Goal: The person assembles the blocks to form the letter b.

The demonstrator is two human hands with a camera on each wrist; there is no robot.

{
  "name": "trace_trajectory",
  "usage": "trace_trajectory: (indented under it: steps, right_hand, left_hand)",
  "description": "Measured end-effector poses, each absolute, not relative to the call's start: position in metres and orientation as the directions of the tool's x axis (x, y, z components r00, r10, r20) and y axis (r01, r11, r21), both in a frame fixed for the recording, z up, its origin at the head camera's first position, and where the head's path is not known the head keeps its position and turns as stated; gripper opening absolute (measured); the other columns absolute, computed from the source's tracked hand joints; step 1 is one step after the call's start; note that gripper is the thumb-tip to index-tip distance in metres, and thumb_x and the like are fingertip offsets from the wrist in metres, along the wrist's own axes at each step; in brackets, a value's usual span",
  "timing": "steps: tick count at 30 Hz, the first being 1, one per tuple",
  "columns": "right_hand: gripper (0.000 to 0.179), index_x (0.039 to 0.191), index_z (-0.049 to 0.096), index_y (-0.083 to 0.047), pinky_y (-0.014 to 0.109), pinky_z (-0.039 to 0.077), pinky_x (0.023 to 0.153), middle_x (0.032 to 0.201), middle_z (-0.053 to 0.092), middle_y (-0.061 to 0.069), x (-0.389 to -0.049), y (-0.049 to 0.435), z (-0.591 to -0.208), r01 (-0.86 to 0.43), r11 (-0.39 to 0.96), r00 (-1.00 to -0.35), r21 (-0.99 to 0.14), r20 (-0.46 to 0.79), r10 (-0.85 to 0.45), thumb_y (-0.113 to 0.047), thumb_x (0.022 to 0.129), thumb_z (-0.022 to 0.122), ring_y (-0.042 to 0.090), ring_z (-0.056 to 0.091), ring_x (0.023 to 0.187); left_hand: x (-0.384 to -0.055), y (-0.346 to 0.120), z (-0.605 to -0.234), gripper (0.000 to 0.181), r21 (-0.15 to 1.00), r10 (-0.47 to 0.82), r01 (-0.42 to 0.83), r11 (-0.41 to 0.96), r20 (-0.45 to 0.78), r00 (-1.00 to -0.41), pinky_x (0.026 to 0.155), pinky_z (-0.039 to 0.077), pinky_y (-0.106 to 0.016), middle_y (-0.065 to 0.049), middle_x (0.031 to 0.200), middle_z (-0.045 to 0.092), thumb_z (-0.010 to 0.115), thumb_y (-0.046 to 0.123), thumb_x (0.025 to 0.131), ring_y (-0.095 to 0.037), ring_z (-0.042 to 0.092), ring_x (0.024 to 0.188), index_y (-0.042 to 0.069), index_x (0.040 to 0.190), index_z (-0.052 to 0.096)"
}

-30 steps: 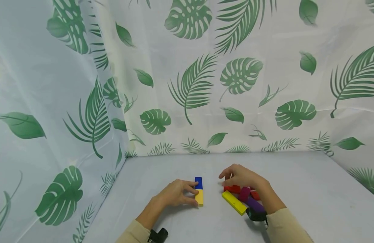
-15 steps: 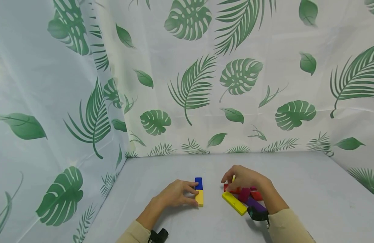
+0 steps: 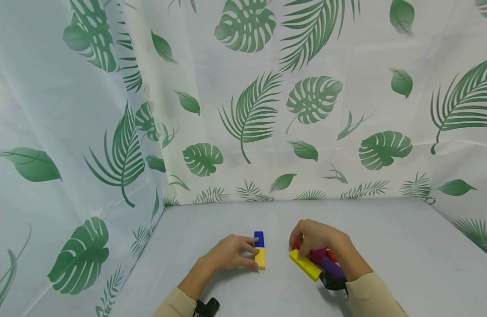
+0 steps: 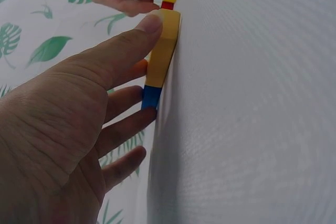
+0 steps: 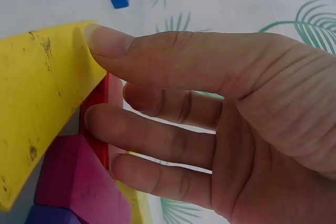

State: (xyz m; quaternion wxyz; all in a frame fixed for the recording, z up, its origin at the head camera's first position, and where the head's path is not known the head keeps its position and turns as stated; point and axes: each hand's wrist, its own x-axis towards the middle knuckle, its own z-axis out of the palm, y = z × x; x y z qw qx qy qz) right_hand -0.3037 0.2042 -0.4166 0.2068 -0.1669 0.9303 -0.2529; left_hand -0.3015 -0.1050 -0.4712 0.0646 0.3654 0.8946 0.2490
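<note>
My left hand (image 3: 229, 252) rests beside a blue block (image 3: 259, 239) and a light-yellow block (image 3: 260, 259) laid end to end. In the left wrist view its thumb touches the light-yellow block's near end, and fingertips meet the blue block's side. Over a small pile reaches my right hand (image 3: 316, 235). In the right wrist view its thumb tip lies on the end of a bright-yellow block (image 5: 37, 82). The other fingers extend against a red block (image 5: 97, 135) behind it, fairly straight. A magenta block (image 5: 79, 177) and a purple block (image 5: 52, 216) lie close by.
Another yellow piece (image 5: 135, 203) shows under the pile. The white table (image 3: 211, 215) runs back to a leaf-printed curtain (image 3: 259, 110), and a similar curtain (image 3: 69, 176) hangs along the left. A black wrist camera (image 3: 206, 307) sits on the left wrist.
My right hand has lowered toward the near side of the pile; its thumb moved from above the red block onto the bright-yellow block. The left hand and its two blocks have stayed put.
</note>
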Motion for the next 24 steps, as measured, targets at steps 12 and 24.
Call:
trace_trajectory:
  steps: [12,24]
  right_hand:
    - [0.028,0.090,0.074,-0.024,0.035,0.058,0.074,0.084,0.067,-0.001,-0.305,0.195,-0.417,-0.227,0.862,-0.858,-0.454,-0.325,-0.397,-0.013,0.074,0.094,0.019,0.061,0.079]
    - [0.034,0.095,0.070,-0.022,0.033,0.058,0.068,0.087,0.064,0.000,-0.301,0.189,-0.414,-0.219,0.892,-0.872,-0.397,-0.331,-0.361,-0.017,0.072,0.095,0.019,0.062,0.076]
  left_hand:
    - [-0.301,-0.104,-0.470,0.055,0.486,0.684,0.621,0.615,0.063,-0.727,0.116,0.046,-0.039,0.009,0.150,0.060,0.081,0.057,0.083,-0.015,0.056,0.140,0.024,0.126,0.077]
    - [-0.300,-0.104,-0.469,0.054,0.481,0.683,0.621,0.619,0.061,-0.728,0.116,0.047,-0.039,0.009,0.149,0.060,0.081,0.056,0.083,-0.015,0.056,0.140,0.024,0.126,0.077]
